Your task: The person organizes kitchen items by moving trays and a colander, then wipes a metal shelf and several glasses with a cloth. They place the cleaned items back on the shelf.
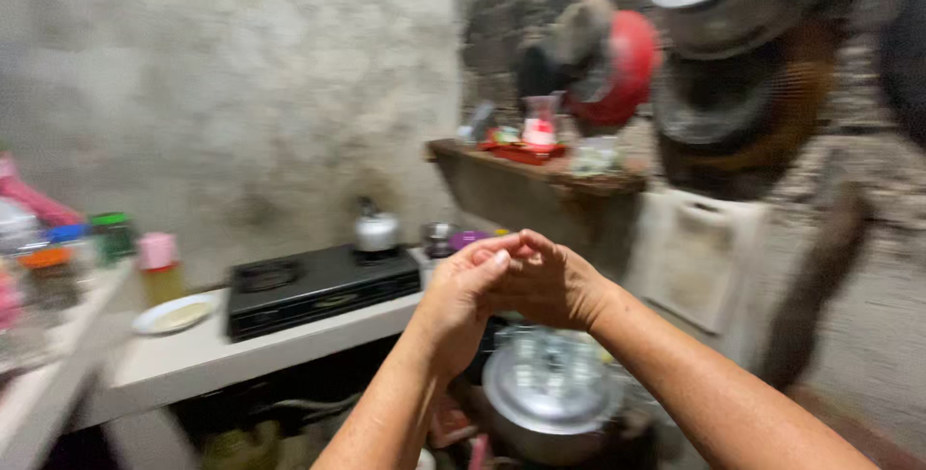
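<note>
Rough grey plaster wall (pixel 241 74) at back, bare stone wall (pixel 868 200) on right w/ dark pans hung up. Pale counter (pixel 241 349) along back wall, wooden shelf (pixel 521 171) in corner. Dim light, view blurred.

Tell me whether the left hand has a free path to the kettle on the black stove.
Probably yes. The left hand is clasped with the right hand in mid-air, holding nothing visible, and only open space shows between them and the kettle on the stove.
</note>
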